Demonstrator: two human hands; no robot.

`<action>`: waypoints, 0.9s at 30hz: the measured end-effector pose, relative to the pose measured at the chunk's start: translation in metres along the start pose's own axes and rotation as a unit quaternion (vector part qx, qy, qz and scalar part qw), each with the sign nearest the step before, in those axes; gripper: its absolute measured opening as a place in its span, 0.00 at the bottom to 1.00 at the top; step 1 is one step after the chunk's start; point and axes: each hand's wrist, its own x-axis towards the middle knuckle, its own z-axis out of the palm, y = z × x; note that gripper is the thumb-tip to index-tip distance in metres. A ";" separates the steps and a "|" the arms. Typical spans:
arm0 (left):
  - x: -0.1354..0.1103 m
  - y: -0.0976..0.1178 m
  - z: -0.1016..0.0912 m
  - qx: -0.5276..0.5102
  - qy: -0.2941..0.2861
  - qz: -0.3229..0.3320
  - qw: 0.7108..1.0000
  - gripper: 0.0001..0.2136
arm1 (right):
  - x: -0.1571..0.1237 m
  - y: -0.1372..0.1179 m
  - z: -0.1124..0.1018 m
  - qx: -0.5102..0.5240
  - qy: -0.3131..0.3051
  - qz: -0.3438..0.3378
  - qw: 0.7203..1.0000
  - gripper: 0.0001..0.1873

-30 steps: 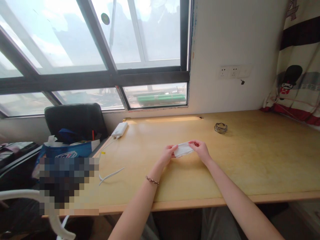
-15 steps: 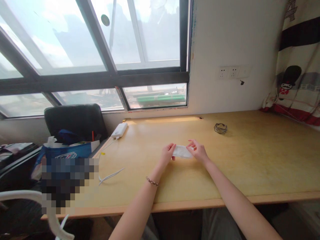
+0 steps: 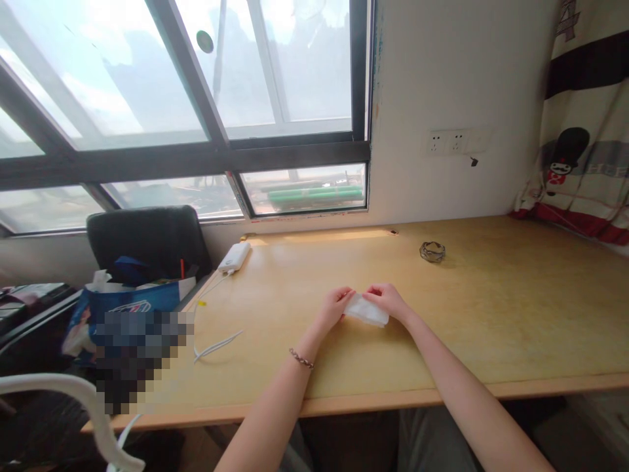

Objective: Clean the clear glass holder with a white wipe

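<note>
A small white folded piece, which looks like a tissue [image 3: 367, 311], is held just above the wooden table [image 3: 491, 314]. My left hand [image 3: 336, 308] pinches its upper left corner between thumb and fingers. With fingers closed, my right hand [image 3: 387, 300] grips the upper edge, close to the left fingertips. The lower right part of the tissue hangs free below my right hand. A braided bracelet [image 3: 301, 358] circles my left wrist. Behind the hands, a dark metallic ring-shaped object [image 3: 432, 252] lies on the table.
A white power bank [image 3: 234, 257] with a white cable [image 3: 219, 345] lies at the table's left side. Beyond that edge stand a black chair [image 3: 147, 233] and a blue bag [image 3: 132, 298]. A curved white tube [image 3: 98, 419] is at lower left. Wall sockets [image 3: 445, 141] sit above the table.
My right hand has moved inward along the tissue's upper edge, nearer the left hand, and its fingers have closed. The tissue now tilts down to the right.
</note>
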 end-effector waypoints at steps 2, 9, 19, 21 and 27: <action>0.000 0.004 -0.001 -0.001 0.031 -0.001 1.000 0.15 | 0.002 0.004 -0.002 -0.001 0.031 0.007 0.999 0.14; 0.000 0.007 -0.002 -0.024 0.086 -0.002 0.996 0.15 | 0.007 0.010 -0.006 0.077 0.143 0.019 0.987 0.16; 0.004 0.001 -0.004 -0.063 0.128 0.034 0.989 0.17 | 0.000 -0.007 0.007 0.364 -0.001 0.092 0.927 0.20; 0.005 0.000 -0.004 -0.071 0.129 0.037 0.988 0.16 | 0.001 -0.005 0.008 0.358 0.027 0.099 0.928 0.20; 0.005 0.001 -0.002 -0.106 0.036 -0.017 0.994 0.15 | 0.006 0.010 0.007 0.318 0.153 0.109 0.929 0.18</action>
